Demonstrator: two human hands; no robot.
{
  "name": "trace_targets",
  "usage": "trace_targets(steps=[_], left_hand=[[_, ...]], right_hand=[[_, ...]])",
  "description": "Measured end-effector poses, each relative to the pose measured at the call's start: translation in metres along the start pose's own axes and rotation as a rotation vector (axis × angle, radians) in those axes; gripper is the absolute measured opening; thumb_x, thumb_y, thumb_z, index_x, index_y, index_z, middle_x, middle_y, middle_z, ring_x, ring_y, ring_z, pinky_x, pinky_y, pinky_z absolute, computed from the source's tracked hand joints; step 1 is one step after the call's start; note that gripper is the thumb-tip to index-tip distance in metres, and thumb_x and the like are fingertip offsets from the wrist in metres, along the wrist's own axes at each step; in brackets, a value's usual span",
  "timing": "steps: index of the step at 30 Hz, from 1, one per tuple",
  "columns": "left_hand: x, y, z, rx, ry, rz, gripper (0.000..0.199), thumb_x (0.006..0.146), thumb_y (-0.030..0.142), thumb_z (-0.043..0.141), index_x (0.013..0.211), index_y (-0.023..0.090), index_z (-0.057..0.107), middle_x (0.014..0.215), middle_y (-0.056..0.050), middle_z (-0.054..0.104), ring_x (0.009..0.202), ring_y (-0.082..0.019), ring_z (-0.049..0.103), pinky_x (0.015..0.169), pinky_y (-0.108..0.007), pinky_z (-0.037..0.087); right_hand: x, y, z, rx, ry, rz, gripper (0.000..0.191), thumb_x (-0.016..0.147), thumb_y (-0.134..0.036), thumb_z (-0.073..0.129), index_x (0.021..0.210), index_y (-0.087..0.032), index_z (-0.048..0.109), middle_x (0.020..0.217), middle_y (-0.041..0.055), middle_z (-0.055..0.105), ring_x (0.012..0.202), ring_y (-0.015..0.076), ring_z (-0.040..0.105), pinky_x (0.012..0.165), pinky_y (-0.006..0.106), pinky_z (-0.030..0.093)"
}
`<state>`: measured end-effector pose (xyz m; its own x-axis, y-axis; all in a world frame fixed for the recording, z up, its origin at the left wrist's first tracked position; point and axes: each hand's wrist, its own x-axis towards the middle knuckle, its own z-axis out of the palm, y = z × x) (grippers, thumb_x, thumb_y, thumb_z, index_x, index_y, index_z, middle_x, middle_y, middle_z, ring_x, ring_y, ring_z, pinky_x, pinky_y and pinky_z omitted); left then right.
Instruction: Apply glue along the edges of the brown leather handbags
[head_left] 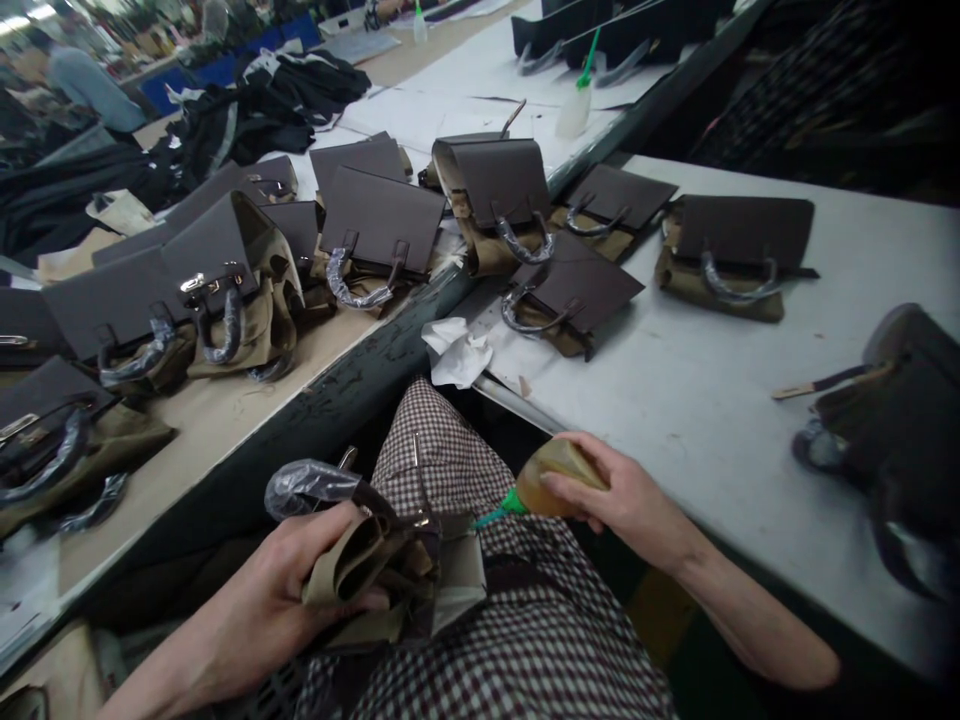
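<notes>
On my lap, over checked cloth, lies a partly made handbag (pixel 450 570) with an olive lining and a plastic-wrapped handle (pixel 311 487). My left hand (pixel 300 570) is closed around its gathered lining. In my right hand (pixel 607 490) is a squeeze bottle (pixel 551 475) of amber liquid, tilted so its green nozzle (pixel 499 508) points left and down. The nozzle tip is at the bag's upper edge; whether it touches cannot be told. The left fingertips are partly hidden by the lining.
More unfinished handbags lie on the left bench (pixel 315 400) and on the white table (pixel 720 390) to the right. Crumpled white paper (pixel 457 352) sits at the table's near corner. Farther back stands another green-tipped bottle (pixel 576 108). A person (pixel 90 85) is at the far left.
</notes>
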<state>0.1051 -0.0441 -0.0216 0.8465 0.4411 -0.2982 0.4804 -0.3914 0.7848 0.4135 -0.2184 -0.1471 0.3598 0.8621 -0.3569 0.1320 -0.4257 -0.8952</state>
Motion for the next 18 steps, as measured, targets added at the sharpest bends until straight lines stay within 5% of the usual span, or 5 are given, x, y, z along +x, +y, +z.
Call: trace_targets(steps=[5, 10, 18], left_hand=[[-0.015, 0.007, 0.009, 0.078, -0.037, 0.000, 0.010, 0.096, 0.024, 0.064, 0.104, 0.027, 0.068, 0.094, 0.006, 0.076, 0.079, -0.011, 0.072, 0.070, -0.015, 0.056], [-0.023, 0.009, 0.016, 0.146, 0.003, 0.037, 0.019, 0.091, 0.017, 0.066, 0.106, 0.029, 0.067, 0.096, 0.006, 0.077, 0.081, -0.011, 0.073, 0.072, -0.016, 0.056], [-0.028, 0.007, 0.018, 0.192, 0.079, 0.075, 0.021, 0.089, 0.018, 0.067, 0.106, 0.029, 0.067, 0.100, 0.005, 0.080, 0.085, -0.014, 0.075, 0.071, -0.016, 0.057]], right_hand=[[-0.007, -0.003, 0.007, -0.066, 0.047, -0.027, 0.049, 0.088, -0.056, 0.071, 0.122, -0.023, 0.059, 0.095, 0.0031, 0.070, 0.064, 0.0186, 0.061, 0.045, 0.028, 0.048], [-0.008, -0.005, 0.009, -0.071, -0.028, -0.009, 0.043, 0.089, -0.051, 0.071, 0.120, -0.022, 0.061, 0.095, 0.0038, 0.073, 0.073, 0.0211, 0.065, 0.045, 0.027, 0.045], [-0.014, -0.003, 0.005, 0.041, -0.174, 0.046, 0.038, 0.092, -0.052, 0.072, 0.116, -0.024, 0.062, 0.091, -0.0003, 0.070, 0.060, 0.0143, 0.057, 0.043, 0.023, 0.045]])
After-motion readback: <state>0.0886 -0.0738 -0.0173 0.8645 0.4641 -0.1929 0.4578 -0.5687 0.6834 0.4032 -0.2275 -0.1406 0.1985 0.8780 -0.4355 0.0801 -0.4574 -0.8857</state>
